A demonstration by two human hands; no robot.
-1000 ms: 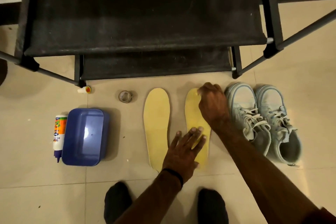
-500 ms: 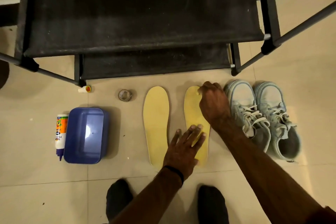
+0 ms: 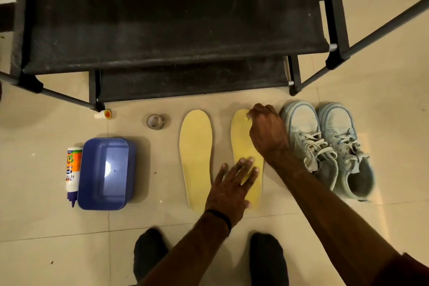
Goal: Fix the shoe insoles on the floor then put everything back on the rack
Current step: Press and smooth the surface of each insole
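1. Now, from the head view, our left hand (image 3: 228, 189) presses flat, fingers straight, on the heel end of the right insole (image 3: 242, 146).
2. Our right hand (image 3: 267, 133), fingers curled, pinches its toe end; what else it holds we cannot tell.
3. Left of that grip lies the second insole (image 3: 195, 158); right of it, the shoes (image 3: 325, 146).

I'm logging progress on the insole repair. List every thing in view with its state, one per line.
left insole: flat on floor, untouched
right insole: flat, held by both hands
left hand: fingers straight, pressing heel end
right hand: fingers curled at toe end
shoes: upright, laced, side by side
glue bottle: lying down
blue tub: on floor
tape roll: lying flat
rack: shelves bare
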